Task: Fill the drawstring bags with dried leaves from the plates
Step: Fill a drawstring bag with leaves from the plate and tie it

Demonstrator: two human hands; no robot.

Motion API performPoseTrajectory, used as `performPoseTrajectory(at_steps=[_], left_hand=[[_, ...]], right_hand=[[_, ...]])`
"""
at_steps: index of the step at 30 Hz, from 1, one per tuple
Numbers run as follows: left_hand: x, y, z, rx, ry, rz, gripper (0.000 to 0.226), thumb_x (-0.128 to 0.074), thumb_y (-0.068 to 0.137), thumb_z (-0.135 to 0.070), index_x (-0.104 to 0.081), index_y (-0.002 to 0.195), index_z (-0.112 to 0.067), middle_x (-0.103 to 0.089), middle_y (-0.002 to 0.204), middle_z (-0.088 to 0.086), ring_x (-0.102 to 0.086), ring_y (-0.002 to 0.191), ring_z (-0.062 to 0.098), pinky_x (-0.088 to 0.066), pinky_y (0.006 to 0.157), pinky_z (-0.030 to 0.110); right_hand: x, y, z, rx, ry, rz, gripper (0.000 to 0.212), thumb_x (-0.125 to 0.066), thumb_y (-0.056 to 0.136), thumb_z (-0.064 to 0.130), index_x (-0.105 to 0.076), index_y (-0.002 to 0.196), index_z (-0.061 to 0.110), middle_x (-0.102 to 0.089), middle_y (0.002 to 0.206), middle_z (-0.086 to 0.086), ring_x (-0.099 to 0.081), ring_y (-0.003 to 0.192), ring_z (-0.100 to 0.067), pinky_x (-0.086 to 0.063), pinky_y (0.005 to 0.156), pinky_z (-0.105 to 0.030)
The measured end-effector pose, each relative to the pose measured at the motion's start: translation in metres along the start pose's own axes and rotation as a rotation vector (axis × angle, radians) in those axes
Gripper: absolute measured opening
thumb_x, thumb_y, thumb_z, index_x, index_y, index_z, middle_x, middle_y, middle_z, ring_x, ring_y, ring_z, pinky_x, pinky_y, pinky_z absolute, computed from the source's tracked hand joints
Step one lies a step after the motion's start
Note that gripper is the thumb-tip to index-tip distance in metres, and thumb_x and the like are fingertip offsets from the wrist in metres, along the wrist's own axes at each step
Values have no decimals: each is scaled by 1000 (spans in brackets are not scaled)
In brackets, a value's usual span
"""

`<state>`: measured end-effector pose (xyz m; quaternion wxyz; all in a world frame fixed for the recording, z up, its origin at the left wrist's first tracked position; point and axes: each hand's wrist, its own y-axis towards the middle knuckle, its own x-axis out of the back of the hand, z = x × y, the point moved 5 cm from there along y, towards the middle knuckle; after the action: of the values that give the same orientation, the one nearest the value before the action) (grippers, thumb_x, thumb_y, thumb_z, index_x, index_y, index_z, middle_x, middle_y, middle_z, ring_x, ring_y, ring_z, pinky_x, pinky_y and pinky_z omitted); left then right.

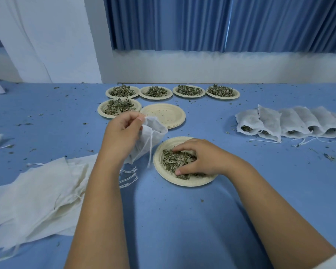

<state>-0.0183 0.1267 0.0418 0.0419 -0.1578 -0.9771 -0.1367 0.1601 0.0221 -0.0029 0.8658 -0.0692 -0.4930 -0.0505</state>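
White gauze drawstring bag [153,133] held up just left of the near plate [182,183], mouth upward and toward the far side, closed bottom corner hanging toward the near left, long axis slanting from far-right top to near-left bottom. Loose drawstring [150,152] dangling down its front. Pinched at the mouth's rim by the left hand [122,131], fingers curled over the edge, wrist raised, forearm coming in from the near edge. Right hand [194,158] palm-down inside the near plate, fingers and thumb clawed round a clump of dried leaves [169,159], forearm low over the blue table [182,220]. Just beyond the bag, a stack of empty plates [163,113]; behind it, five heaped plates [155,98] in two rows. At the right, a row of filled bags [279,123] lying overlapped, mouths toward the near side. At the near left, a loose pile of flat empty bags [37,195]. Leaf crumbs scattered across the cloth.
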Motion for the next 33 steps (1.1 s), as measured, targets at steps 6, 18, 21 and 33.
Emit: performPoseTrajectory(at_steps=[6,18,21,33], left_hand=[[-6,0,2,25,30,22,19,-57,95,-15,-68,81,-22,-59,63,-15,-52,54,-4,-43,58,12],[-17,-7,0,97,95,89,14,-54,97,-10,-67,94,-9,-57,72,1,-47,41,-7,-37,42,7],[-16,-6,0,78,144,83,14,-54,97,-12,-68,94,-11,-59,74,0,-48,45,-6,-37,46,6],[-18,-6,3,70,179,88,15,-57,95,-16,-69,85,-20,-62,70,-7,-51,55,-4,-39,53,5]], right_hand=[[3,-3,7,65,25,30,58,-74,80,51,-54,134,42,-47,141,19,-36,134,-4,-31,114,-32],[-5,6,7,102,-70,-6,75,-77,75,52,-44,141,39,-37,146,13,-24,134,-13,-24,110,-27],[-11,10,14,159,-76,-8,66,-74,78,52,-46,138,46,-42,143,16,-26,131,-12,-20,103,-23],[-7,11,15,136,-47,-106,34,-74,84,38,-68,116,28,-55,103,12,-51,100,-10,-40,85,-25]])
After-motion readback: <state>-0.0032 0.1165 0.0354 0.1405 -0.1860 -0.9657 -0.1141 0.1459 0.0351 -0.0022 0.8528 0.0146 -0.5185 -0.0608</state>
